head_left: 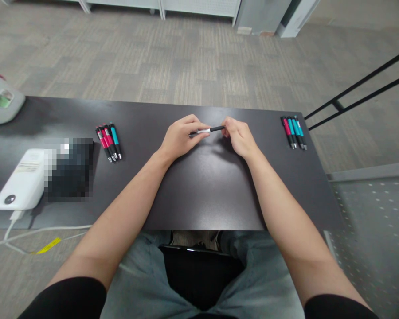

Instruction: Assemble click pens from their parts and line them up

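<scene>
A black and white pen (204, 131) lies level between my two hands, above the far middle of the dark table (199, 195). My left hand (182, 135) pinches its left part between thumb and fingers. At the pen's black right end, the fingertips of my right hand (238, 135) are closed on it. Part of the left end is hidden behind my left fingers. To the left sits a group of pens (109, 141), red and teal with black grips. Another group of red and teal pens (293, 132) rests near the table's right edge.
On the left are a white power bank (23, 177) with a white cable (9, 232) and a dark blurred-out object (71, 170). A pale plastic container (3, 104) stands at the far left. Black metal bars (359, 88) run beyond the right edge.
</scene>
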Motion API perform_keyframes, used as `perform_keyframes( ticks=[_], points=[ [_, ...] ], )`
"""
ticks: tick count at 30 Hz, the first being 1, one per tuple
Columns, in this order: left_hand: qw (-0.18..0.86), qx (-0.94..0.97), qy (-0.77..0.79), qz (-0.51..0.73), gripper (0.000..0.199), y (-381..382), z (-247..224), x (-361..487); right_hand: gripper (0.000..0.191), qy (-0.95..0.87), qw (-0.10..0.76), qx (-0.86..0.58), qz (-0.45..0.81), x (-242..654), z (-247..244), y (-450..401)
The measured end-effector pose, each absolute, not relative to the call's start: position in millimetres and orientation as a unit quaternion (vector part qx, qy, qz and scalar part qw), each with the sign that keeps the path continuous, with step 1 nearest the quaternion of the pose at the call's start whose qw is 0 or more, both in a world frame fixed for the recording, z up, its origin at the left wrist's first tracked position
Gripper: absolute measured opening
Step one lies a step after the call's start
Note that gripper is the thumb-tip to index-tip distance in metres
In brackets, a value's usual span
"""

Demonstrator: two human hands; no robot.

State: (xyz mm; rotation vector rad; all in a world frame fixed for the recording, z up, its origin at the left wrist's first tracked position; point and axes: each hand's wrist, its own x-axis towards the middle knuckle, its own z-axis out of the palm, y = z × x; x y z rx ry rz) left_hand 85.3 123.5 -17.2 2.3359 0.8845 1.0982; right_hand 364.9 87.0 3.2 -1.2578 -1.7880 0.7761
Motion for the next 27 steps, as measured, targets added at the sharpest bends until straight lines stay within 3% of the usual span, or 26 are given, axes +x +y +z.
perform_keyframes(
  ticks=[17,22,27],
  points=[
    [0.209,0.834,0.330,0.389,0.028,122.2,-14.8,86.4,0.086,-0.716,0.376,-0.499,0.312,364.9,4.7,85.8],
    [0.201,0.840,0.319,0.390,0.030,123.3,-16.4,85.1,0.072,-0.722,0.396,-0.471,0.316,367.1,4.1,86.4],
    [0.208,0.839,0.309,0.398,0.036,124.8,-16.0,84.6,0.082,-0.735,0.368,-0.480,0.307,365.6,5.3,86.0]
  ],
)
